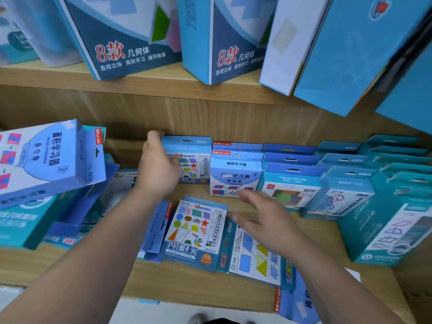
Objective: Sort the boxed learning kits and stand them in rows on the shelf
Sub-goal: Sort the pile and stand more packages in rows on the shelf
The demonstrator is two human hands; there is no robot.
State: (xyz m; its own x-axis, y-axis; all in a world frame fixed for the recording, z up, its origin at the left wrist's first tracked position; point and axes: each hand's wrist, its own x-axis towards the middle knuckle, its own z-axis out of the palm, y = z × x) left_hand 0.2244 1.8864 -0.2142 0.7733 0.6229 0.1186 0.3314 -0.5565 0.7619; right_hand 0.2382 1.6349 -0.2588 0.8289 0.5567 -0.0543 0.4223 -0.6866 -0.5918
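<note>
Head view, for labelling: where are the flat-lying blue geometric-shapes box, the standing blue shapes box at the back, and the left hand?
Flat-lying blue geometric-shapes box (pixel 194 232): head view, printed front.
Standing blue shapes box (pixel 196 168): head view, front face.
Left hand (pixel 159 169): head view, back of hand.

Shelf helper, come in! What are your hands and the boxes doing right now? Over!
Left hand grips standing shapes box, back row. Right hand open, hovering over flat diagram box. In front: flat shapes box, not yet stood.
</note>
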